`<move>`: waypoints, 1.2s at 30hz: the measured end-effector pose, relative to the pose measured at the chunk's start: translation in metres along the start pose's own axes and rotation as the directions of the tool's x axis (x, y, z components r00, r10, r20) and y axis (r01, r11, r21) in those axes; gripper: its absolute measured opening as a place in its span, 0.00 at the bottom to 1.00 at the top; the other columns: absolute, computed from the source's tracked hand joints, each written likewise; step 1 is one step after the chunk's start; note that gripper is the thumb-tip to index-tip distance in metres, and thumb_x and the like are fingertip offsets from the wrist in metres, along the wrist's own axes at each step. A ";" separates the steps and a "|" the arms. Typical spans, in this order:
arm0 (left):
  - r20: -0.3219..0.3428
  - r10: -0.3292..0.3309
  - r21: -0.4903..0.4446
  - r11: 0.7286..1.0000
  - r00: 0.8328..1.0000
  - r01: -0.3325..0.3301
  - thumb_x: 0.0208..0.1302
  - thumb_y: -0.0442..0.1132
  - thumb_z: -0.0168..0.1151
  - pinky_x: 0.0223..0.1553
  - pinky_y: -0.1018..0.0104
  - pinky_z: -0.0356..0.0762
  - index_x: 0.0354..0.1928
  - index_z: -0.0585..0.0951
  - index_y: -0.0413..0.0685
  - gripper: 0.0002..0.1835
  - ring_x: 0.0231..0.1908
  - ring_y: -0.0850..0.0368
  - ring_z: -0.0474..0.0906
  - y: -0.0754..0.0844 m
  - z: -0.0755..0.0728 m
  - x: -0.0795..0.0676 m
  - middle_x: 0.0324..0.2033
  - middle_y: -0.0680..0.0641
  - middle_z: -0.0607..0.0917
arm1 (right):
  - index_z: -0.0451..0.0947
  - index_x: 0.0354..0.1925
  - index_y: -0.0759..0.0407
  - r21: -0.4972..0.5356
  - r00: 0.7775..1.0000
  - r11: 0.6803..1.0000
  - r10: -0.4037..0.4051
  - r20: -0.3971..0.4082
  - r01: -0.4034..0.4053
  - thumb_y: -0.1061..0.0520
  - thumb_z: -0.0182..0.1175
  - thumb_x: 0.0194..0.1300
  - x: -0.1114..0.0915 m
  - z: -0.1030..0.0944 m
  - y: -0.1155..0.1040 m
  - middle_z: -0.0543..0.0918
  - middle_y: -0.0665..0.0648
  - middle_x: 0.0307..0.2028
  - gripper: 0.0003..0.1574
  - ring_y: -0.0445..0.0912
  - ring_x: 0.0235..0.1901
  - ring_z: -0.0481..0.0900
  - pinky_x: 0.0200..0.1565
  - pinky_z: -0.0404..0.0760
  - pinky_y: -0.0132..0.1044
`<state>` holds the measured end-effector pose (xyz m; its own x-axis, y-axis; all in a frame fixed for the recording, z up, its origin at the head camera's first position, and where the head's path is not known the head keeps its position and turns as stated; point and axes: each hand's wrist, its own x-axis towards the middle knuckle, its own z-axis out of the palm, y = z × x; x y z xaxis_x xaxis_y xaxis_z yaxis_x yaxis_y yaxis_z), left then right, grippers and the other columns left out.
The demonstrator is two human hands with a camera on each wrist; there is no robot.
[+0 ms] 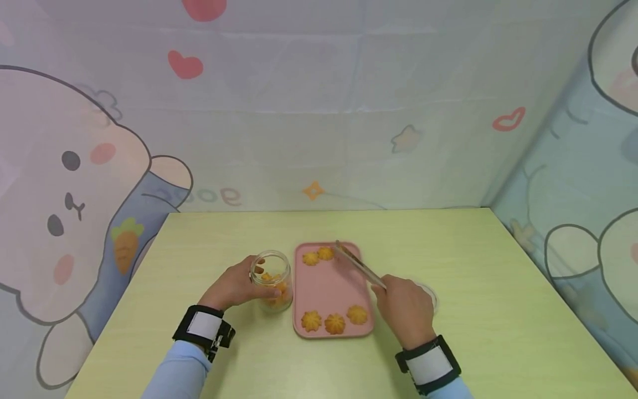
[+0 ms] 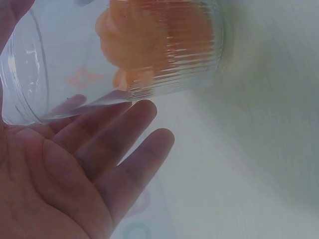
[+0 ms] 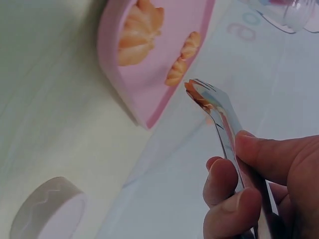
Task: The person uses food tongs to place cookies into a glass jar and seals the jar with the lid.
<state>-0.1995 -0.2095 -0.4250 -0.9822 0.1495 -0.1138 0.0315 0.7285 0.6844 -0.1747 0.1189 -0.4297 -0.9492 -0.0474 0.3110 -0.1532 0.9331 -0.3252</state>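
Note:
My left hand grips a clear glass jar, its thumb across the near side. Inside the jar lie yellow-orange swirl cookies; the left wrist view shows ribbed glass near its base. In my right hand is a pair of metal tongs, held between thumb and fingers. The tong tips pinch a cookie over the back right of the pink tray. Three cookies line the tray's front, and two more sit at its back left.
A white round lid lies on the table to the right of the tray, mostly hidden behind my right hand in the head view. The pale yellow table ends at a printed cloth backdrop.

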 end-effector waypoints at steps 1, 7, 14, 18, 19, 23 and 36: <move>-0.001 0.001 0.001 1.000 1.000 -0.001 0.41 0.59 0.74 0.48 0.45 0.76 0.64 0.67 0.39 0.50 0.49 0.45 0.76 -0.001 0.000 0.000 0.52 0.38 0.80 | 0.81 0.25 0.57 0.005 1.000 1.000 -0.001 -0.003 0.001 0.51 0.67 0.56 0.000 -0.002 -0.001 0.74 0.53 0.12 0.11 0.45 0.10 0.66 0.10 0.59 0.36; -0.003 -0.006 0.014 1.000 1.000 0.006 0.40 0.59 0.74 0.48 0.46 0.76 0.63 0.67 0.39 0.50 0.48 0.46 0.76 -0.002 0.000 0.001 0.51 0.39 0.81 | 0.82 0.27 0.56 0.015 0.998 0.999 -0.030 -0.052 0.031 0.49 0.67 0.57 0.000 -0.014 -0.014 0.74 0.53 0.11 0.12 0.44 0.10 0.66 0.09 0.58 0.35; -0.004 -0.016 0.020 1.000 1.000 0.017 0.42 0.57 0.74 0.48 0.46 0.76 0.63 0.67 0.40 0.48 0.49 0.45 0.76 0.001 -0.001 0.000 0.52 0.38 0.80 | 0.82 0.29 0.56 0.062 0.996 0.996 -0.066 -0.063 0.070 0.50 0.66 0.59 -0.001 -0.030 -0.030 0.72 0.51 0.11 0.10 0.43 0.10 0.65 0.11 0.57 0.33; -0.001 -0.022 0.011 1.000 1.000 0.022 0.41 0.57 0.74 0.49 0.46 0.76 0.63 0.67 0.40 0.48 0.50 0.45 0.75 0.001 -0.001 0.000 0.53 0.38 0.80 | 0.83 0.30 0.56 0.080 0.992 0.992 -0.094 -0.080 0.100 0.51 0.66 0.58 -0.002 -0.037 -0.039 0.73 0.51 0.11 0.10 0.43 0.10 0.64 0.11 0.57 0.33; -0.002 -0.025 0.010 1.000 1.000 0.025 0.41 0.57 0.75 0.49 0.46 0.76 0.63 0.67 0.40 0.48 0.50 0.45 0.75 0.001 -0.001 0.000 0.53 0.38 0.80 | 0.83 0.30 0.57 0.085 0.992 0.991 -0.099 -0.081 0.106 0.51 0.66 0.58 -0.002 -0.039 -0.041 0.73 0.51 0.11 0.10 0.42 0.10 0.64 0.11 0.57 0.33; -0.001 -0.030 0.003 1.000 1.000 0.031 0.40 0.58 0.75 0.49 0.45 0.76 0.63 0.68 0.41 0.49 0.49 0.45 0.76 0.001 -0.001 0.001 0.53 0.38 0.80 | 0.84 0.33 0.58 0.098 0.988 0.986 -0.125 -0.088 0.134 0.51 0.67 0.58 -0.003 -0.045 -0.051 0.74 0.51 0.12 0.11 0.42 0.09 0.64 0.10 0.57 0.32; 0.004 -0.034 -0.010 0.999 0.999 0.034 0.39 0.59 0.75 0.51 0.44 0.74 0.64 0.67 0.43 0.51 0.50 0.46 0.75 -0.003 -0.001 0.002 0.53 0.39 0.80 | 0.82 0.31 0.54 0.074 0.973 0.971 -0.223 -0.064 0.227 0.48 0.66 0.57 -0.008 -0.045 -0.081 0.69 0.47 0.10 0.11 0.41 0.08 0.61 0.10 0.53 0.31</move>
<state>-0.2019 -0.2117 -0.4267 -0.9820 0.1273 -0.1396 -0.0035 0.7264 0.6873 -0.1420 0.0601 -0.3658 -0.8716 -0.2311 0.4324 -0.3849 0.8688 -0.3114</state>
